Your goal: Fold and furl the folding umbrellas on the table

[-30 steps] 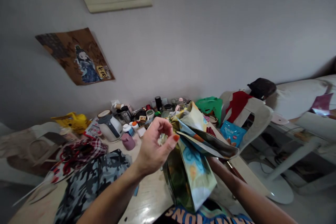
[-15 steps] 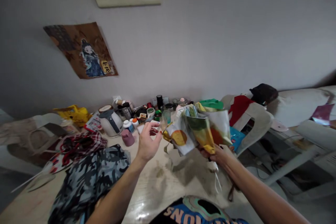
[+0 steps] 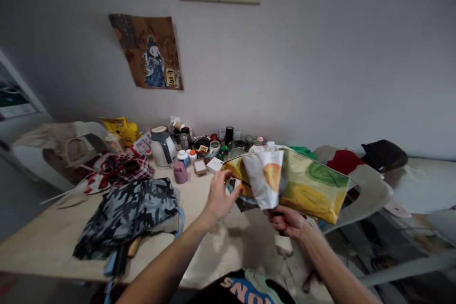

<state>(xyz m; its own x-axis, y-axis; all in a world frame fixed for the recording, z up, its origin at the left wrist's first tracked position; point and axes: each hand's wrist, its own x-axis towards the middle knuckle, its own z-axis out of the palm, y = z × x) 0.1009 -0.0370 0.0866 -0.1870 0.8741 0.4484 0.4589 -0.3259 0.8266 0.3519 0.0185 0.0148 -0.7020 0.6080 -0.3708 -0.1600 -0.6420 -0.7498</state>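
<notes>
A folding umbrella with a yellow, green and white fruit print is partly bunched, its panels loose and fanned to both sides. My right hand is closed round its shaft, just under the fabric. Below that hand hang the pale handle and a thin cord. At the umbrella's left edge, the fingers and thumb of my left hand pinch a yellow panel. To the left, camouflage-patterned folded umbrellas lie on the table, with handles sticking out toward me.
Behind the hands stand a kettle, a pink cup, a small box and several bottles and jars. A plaid cloth lies at left. Plastic chairs flank the table, and a wall rises behind it.
The umbrella's panels have swung wider, one stretching out to the right. My left hand has gone from free in the air to the fabric's edge. The view has turned left.
</notes>
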